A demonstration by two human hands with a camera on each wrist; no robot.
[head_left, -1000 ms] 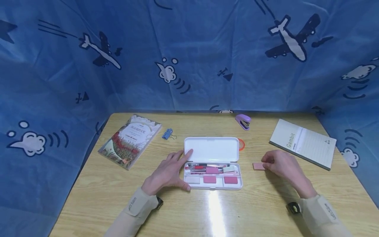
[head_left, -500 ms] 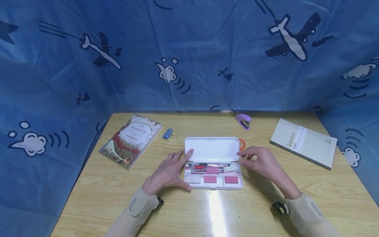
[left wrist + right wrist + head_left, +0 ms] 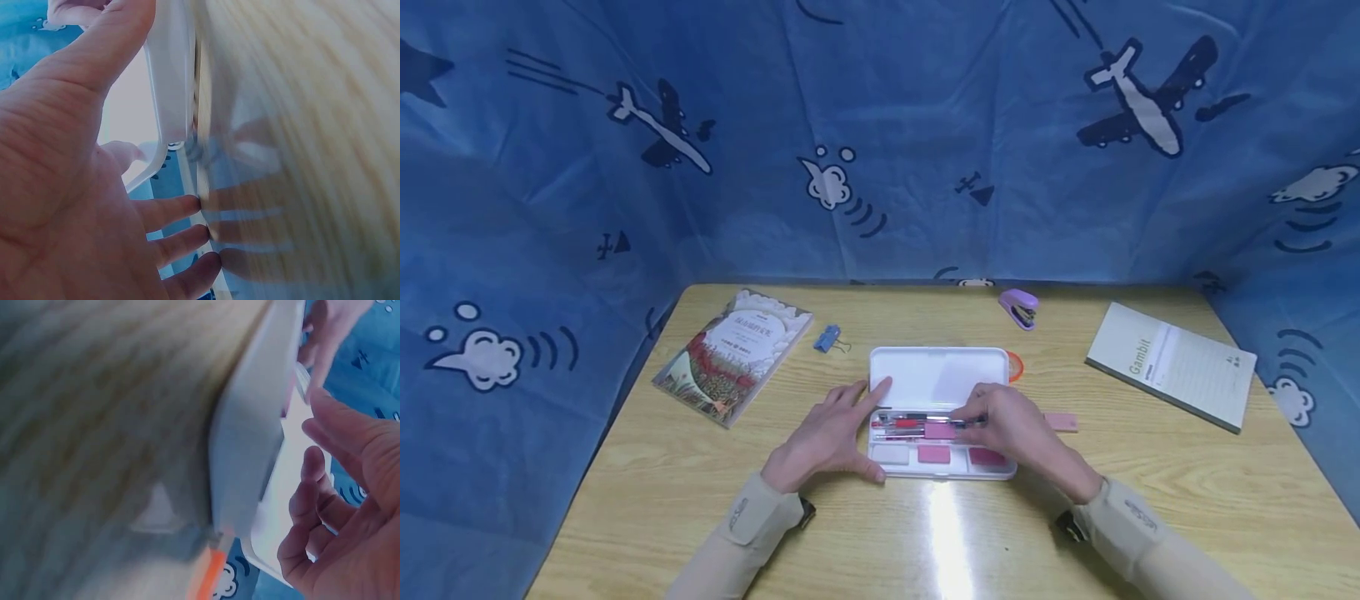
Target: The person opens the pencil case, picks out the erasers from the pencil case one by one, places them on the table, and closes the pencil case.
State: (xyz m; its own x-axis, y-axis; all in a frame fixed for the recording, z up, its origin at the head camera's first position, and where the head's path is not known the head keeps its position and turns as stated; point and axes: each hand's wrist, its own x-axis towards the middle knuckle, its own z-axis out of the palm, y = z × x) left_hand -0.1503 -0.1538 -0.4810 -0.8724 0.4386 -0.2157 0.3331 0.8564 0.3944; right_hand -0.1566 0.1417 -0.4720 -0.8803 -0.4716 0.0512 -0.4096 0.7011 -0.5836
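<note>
A white pencil case (image 3: 957, 472) lies with its lid (image 3: 938, 377) raised in the head view. My left hand (image 3: 823, 442) is spread along its left side, forefinger at the lid and thumb by the front corner. Over the right part of the case is my right hand (image 3: 1011, 423), thumb and forefinger apart above the pens (image 3: 904, 423). In the right wrist view no held thing shows between its fingers. Inside are a pink eraser (image 3: 934, 454), another pink eraser (image 3: 939, 431) on the pens, and a white eraser (image 3: 890, 454). One pink eraser (image 3: 1062, 422) lies on the table, right of the case.
Behind the lid an orange round thing (image 3: 1015, 366) peeks out. Farther back are a blue binder clip (image 3: 828, 338) and a purple stapler (image 3: 1019, 307). A book (image 3: 735, 357) lies at the left, a notebook (image 3: 1171, 365) at the right. Blue curtain (image 3: 910, 142) surrounds the table.
My right hand has let go of the pink eraser on the table and moved left over the pencil case. My left hand has stayed at the case's left side.
</note>
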